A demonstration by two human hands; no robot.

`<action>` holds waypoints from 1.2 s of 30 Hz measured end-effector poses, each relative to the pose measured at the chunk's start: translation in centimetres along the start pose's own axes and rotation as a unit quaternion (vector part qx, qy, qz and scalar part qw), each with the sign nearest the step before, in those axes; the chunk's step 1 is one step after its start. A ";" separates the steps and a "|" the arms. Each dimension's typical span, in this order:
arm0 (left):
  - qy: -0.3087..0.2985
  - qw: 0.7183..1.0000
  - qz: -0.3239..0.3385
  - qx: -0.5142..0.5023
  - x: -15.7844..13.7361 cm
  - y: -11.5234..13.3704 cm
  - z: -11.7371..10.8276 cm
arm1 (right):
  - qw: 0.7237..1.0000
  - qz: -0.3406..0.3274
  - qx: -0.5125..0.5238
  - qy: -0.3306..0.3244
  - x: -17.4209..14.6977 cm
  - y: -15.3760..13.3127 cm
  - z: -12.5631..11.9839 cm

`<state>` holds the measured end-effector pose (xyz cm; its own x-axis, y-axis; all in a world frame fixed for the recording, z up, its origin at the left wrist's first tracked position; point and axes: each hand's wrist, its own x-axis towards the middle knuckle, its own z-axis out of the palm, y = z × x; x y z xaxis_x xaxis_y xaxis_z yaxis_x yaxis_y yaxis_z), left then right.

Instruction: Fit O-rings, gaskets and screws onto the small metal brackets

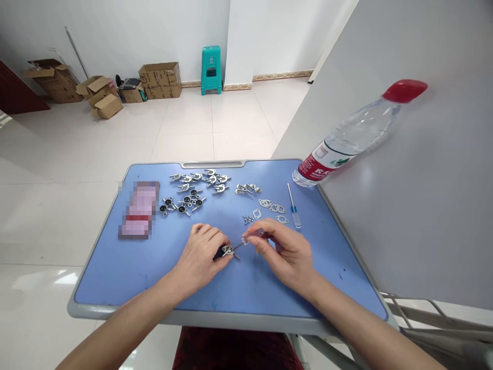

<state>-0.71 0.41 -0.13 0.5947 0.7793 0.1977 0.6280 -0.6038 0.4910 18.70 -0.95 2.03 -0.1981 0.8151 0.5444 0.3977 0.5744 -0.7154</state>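
Note:
Near the front middle of the blue table, my left hand [206, 252] is closed around a small metal fitting [228, 250], its fingers hiding part of it. My right hand [283, 252] pinches the clear handle of a screwdriver [245, 240], whose thin shaft points left at the fitting. Whether the tip touches a screw is too small to tell. Just beyond my right hand lie tiny screws [248, 220] and flat metal gaskets [277, 208]. Farther left are several metal fittings with black round centres [187, 200] and several forked metal parts [219, 188].
A second screwdriver [294, 209] with a blue and clear handle lies at the right. Behind it a water bottle [331, 154] stands by the grey partition. Small oval metal pieces [248, 188] sit at the back, and a blurred pinkish object [138, 210] lies left. Beyond are cardboard boxes [159, 80] and a teal stool [211, 69].

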 end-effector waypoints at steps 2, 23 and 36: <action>-0.001 1.000 0.003 -0.008 0.1 0.0 0.1 | 1.000 -0.008 0.011 0.002 0.1 0.0 -0.1; 0.011 1.000 0.008 0.006 0.1 -0.2 0.6 | 0.988 -0.143 -0.031 -0.047 0.3 0.0 1.1; 0.018 1.000 0.008 0.009 0.1 -0.2 0.9 | 0.978 -0.192 -0.043 -0.068 1.0 -0.7 1.8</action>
<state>-0.29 0.47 -0.95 0.5876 0.7741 0.2357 0.6273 -0.6197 0.4716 16.58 -0.42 2.24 -0.4632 0.5456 0.6984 0.3423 0.8370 -0.4268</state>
